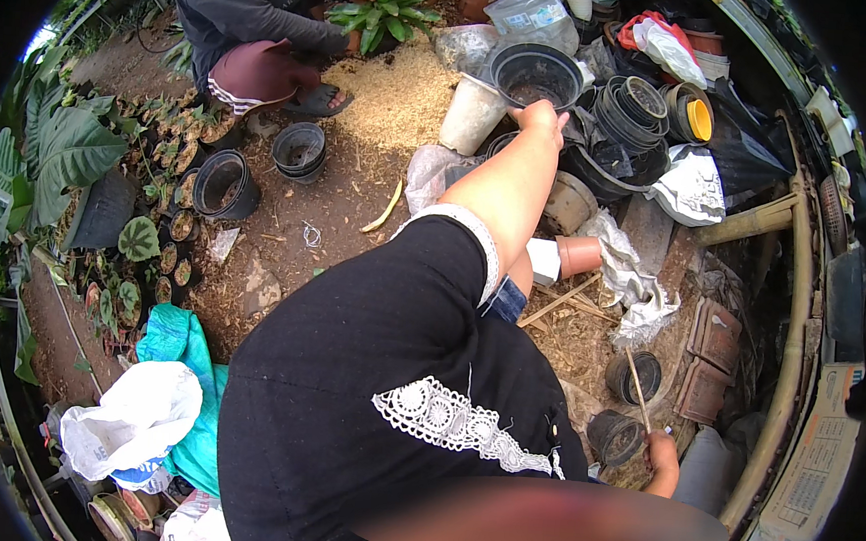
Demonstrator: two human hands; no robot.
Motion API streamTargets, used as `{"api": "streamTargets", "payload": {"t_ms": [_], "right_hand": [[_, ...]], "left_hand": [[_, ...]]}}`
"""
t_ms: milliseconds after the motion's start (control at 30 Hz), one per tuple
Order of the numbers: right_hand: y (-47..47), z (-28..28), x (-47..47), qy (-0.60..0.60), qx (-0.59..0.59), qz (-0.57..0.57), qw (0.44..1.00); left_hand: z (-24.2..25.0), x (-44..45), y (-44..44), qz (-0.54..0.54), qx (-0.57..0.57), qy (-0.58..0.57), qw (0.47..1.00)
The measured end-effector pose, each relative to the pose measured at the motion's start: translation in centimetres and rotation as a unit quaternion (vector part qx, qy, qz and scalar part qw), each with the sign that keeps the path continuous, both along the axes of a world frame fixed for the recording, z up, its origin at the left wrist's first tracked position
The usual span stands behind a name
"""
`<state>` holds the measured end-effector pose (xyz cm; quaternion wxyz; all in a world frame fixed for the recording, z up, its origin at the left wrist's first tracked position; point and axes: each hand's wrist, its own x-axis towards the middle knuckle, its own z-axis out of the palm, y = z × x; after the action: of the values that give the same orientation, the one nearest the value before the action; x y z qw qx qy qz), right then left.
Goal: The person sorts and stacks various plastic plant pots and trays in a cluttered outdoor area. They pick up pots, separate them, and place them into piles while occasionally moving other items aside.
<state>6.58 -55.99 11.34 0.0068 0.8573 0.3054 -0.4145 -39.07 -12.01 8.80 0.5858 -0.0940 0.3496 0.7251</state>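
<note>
My left hand (540, 116) is stretched out, gripping the near rim of a wide black plastic pot (535, 77) with some soil inside. Low at the right, my right hand (661, 450) holds a thin wooden stick (637, 391) that slants up across the mouth of a small black pot (633, 377). Another small black pot (614, 438) with soil stands just left of that hand. Under the wide pot, to its left, is a dirty white pot (472, 115). Nested black pots (630, 117) stand to its right.
A co-worker (269, 30) squats at the upper left, hands at a leafy potted plant (386, 7) beside pale shavings (384, 93). Black pots (227, 185) and small potted plants stand on the left. Bamboo rails (792, 292), roof tiles (715, 336) and a cardboard box (812, 457) line the right.
</note>
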Motion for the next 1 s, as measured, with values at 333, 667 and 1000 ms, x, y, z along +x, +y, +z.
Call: {"api": "streamTargets", "payload": {"t_ms": [333, 667, 1000], "right_hand": [[0.3, 0.7, -0.9, 0.003, -0.012, -0.013, 1.000], [0.2, 0.1, -0.3, 0.020, -0.012, -0.024, 0.999], [0.1, -0.1, -0.2, 0.014, -0.005, 0.006, 1.000]], "left_hand": [[0.4, 0.2, -0.1, 0.024, -0.021, 0.016, 0.999], [0.9, 0.1, -0.7, 0.027, -0.018, 0.023, 0.999], [0.8, 0.1, -0.5, 0.030, -0.032, 0.020, 0.999]]}}
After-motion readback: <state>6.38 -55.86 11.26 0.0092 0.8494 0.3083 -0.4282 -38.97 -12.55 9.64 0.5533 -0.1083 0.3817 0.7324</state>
